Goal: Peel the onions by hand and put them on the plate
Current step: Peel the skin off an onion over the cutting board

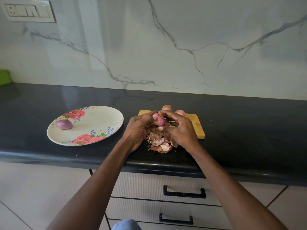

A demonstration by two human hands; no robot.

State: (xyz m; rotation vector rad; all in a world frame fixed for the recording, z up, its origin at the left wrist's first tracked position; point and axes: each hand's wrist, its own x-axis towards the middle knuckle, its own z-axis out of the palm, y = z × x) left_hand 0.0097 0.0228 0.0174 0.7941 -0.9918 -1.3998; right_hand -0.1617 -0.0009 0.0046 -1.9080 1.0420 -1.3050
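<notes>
A pink, mostly peeled onion (158, 121) is held over the near edge of the wooden cutting board (196, 128). My left hand (141, 128) grips it from the left and below. My right hand (180, 128) curls over its right side, with the fingertips at its top. One peeled purple onion (64, 124) lies on the left part of the floral plate (99, 117). Two unpeeled brown onions (167, 107) (180, 112) sit at the back of the board, partly hidden by my hands. A heap of onion skins (159, 141) lies on the counter beneath my hands.
The black counter (240, 130) runs the full width, with a marble wall behind. A green object (4, 77) sits at the far left edge. Drawers with black handles (184, 193) are below the counter front.
</notes>
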